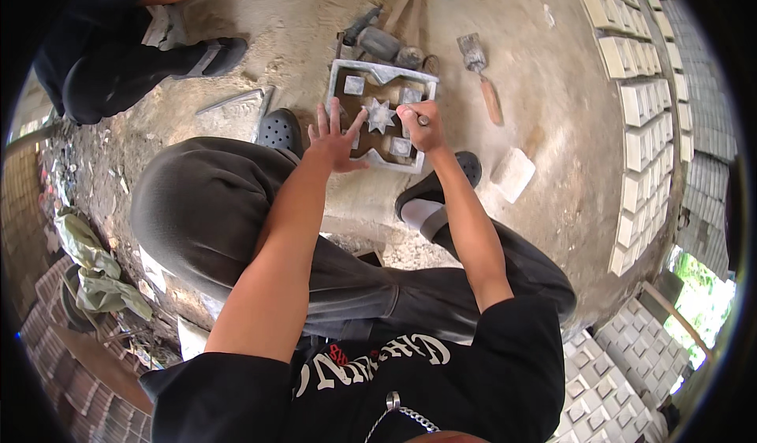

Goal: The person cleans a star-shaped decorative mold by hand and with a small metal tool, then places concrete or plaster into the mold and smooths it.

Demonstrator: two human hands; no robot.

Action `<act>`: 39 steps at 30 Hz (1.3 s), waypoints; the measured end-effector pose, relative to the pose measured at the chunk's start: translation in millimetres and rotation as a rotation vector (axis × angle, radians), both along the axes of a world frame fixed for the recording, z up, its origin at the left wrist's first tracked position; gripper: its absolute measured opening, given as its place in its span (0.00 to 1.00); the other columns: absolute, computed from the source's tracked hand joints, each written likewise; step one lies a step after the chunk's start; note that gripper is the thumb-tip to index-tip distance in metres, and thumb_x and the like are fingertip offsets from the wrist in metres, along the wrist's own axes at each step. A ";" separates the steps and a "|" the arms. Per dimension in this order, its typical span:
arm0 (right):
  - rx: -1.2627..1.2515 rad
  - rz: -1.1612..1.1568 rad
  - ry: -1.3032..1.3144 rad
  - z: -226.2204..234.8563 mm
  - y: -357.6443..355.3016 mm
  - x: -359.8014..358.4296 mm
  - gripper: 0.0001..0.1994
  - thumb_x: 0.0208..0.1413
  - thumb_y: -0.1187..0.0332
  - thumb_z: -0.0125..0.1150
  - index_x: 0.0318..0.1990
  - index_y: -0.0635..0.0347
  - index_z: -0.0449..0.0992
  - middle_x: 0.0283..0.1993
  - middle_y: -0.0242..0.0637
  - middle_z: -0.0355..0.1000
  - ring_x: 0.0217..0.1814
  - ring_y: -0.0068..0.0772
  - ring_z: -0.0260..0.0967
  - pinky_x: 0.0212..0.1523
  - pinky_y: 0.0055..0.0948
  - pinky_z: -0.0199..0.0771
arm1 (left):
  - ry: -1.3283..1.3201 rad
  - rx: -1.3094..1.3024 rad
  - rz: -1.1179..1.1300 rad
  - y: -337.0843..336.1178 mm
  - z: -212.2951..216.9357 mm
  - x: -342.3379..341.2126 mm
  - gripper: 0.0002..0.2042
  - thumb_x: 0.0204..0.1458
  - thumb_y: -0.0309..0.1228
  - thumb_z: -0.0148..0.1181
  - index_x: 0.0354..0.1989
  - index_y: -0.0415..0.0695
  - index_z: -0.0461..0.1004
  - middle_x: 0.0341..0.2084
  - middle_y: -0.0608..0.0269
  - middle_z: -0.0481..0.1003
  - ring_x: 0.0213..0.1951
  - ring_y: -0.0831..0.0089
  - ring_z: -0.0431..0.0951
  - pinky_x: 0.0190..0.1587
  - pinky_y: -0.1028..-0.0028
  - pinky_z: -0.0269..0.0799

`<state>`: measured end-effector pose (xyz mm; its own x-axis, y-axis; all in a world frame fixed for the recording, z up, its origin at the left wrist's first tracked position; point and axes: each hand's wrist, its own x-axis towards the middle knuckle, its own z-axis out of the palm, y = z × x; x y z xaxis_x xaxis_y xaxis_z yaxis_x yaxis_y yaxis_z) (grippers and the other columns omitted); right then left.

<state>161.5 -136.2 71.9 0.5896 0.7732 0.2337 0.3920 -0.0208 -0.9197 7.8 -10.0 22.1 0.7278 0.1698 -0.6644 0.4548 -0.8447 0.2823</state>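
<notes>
A grey metal mold frame [337,80] with notched sides lies on the floor between my feet. Inside it sit an eight-pointed star piece [380,117] and several small square blocks [354,85]. My left hand [336,137] has its fingers spread over the mold's left side, holding nothing. At the right side, my right hand [423,132] is closed round a short thin rod-like tool [423,120]; most of that tool is hidden by my fingers.
Beyond the mold lie a mallet [378,43] and other tools. Right of it are a trowel [490,100] and a pale slab [513,175]. Rows of cast blocks [646,116] line the right. Another person's leg [150,68] is at upper left.
</notes>
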 end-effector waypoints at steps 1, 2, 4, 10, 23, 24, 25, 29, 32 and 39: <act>0.083 -0.015 -0.068 3.3 4.2 3.5 0.15 0.52 0.70 0.51 0.16 0.67 0.62 0.13 0.41 0.50 0.13 0.30 0.48 0.17 0.33 0.51 | -0.018 0.022 0.007 1.0 -0.1 0.4 0.56 0.36 0.64 0.62 0.68 0.72 0.26 0.66 0.41 0.16 0.66 0.34 0.20 0.60 0.35 0.42; 0.152 -0.042 -0.124 5.9 6.6 2.3 0.15 0.52 0.70 0.51 0.16 0.67 0.62 0.12 0.40 0.50 0.13 0.30 0.47 0.17 0.33 0.50 | -0.021 0.026 0.003 0.4 -0.2 -0.1 0.56 0.36 0.64 0.62 0.68 0.72 0.27 0.66 0.41 0.16 0.66 0.34 0.20 0.60 0.34 0.42; 0.003 0.198 0.039 20.3 -3.0 17.0 0.16 0.52 0.69 0.52 0.15 0.66 0.61 0.12 0.39 0.50 0.12 0.31 0.48 0.17 0.33 0.50 | -0.027 0.028 0.005 0.5 -0.5 0.3 0.56 0.36 0.64 0.62 0.69 0.72 0.27 0.66 0.41 0.16 0.66 0.34 0.20 0.60 0.34 0.42; -0.167 0.347 0.147 13.0 -24.4 20.2 0.17 0.52 0.66 0.52 0.16 0.67 0.60 0.13 0.38 0.51 0.15 0.28 0.51 0.19 0.29 0.52 | -0.003 0.015 0.004 0.0 1.4 0.1 0.56 0.35 0.64 0.63 0.69 0.71 0.28 0.66 0.40 0.17 0.66 0.34 0.21 0.60 0.34 0.42; 0.281 -0.076 0.360 50.8 -40.8 5.0 0.19 0.56 0.69 0.50 0.14 0.61 0.58 0.13 0.23 0.52 0.15 0.14 0.45 0.16 0.23 0.41 | -0.030 0.012 0.005 -0.7 0.9 -0.1 0.56 0.36 0.64 0.62 0.69 0.72 0.27 0.66 0.41 0.16 0.66 0.34 0.20 0.60 0.34 0.42; 0.267 -0.082 0.338 50.6 -41.1 3.9 0.19 0.56 0.69 0.50 0.14 0.62 0.58 0.13 0.23 0.52 0.15 0.14 0.45 0.16 0.23 0.42 | -0.018 0.008 0.004 -0.8 1.0 0.2 0.56 0.36 0.65 0.62 0.69 0.72 0.27 0.66 0.40 0.16 0.66 0.34 0.20 0.60 0.34 0.42; 0.267 -0.092 0.313 48.9 -40.9 2.8 0.19 0.56 0.69 0.50 0.14 0.64 0.58 0.12 0.25 0.52 0.14 0.16 0.46 0.16 0.24 0.44 | -0.012 0.003 0.005 -0.9 1.4 0.1 0.56 0.36 0.65 0.62 0.69 0.72 0.27 0.66 0.40 0.16 0.66 0.34 0.20 0.60 0.34 0.42; 0.082 -0.075 0.021 31.5 -25.7 -4.2 0.17 0.54 0.70 0.52 0.15 0.66 0.59 0.12 0.30 0.48 0.14 0.19 0.45 0.16 0.28 0.44 | -0.017 0.014 -0.001 -1.7 2.9 -1.6 0.56 0.36 0.65 0.62 0.69 0.72 0.27 0.66 0.40 0.17 0.66 0.34 0.20 0.60 0.34 0.42; 0.068 -0.096 0.127 36.0 -23.0 -3.5 0.18 0.54 0.70 0.52 0.15 0.66 0.59 0.12 0.31 0.47 0.14 0.20 0.44 0.16 0.28 0.43 | -0.024 0.019 0.012 -0.7 1.9 -1.0 0.56 0.35 0.65 0.62 0.69 0.72 0.27 0.66 0.40 0.17 0.66 0.34 0.20 0.60 0.34 0.42; 0.063 0.023 0.020 49.9 -28.2 -7.9 0.19 0.54 0.71 0.51 0.13 0.65 0.58 0.11 0.33 0.47 0.12 0.23 0.45 0.15 0.29 0.43 | -0.043 0.027 0.012 -1.5 -1.3 -0.9 0.57 0.34 0.65 0.63 0.69 0.72 0.28 0.66 0.41 0.18 0.66 0.34 0.21 0.60 0.34 0.42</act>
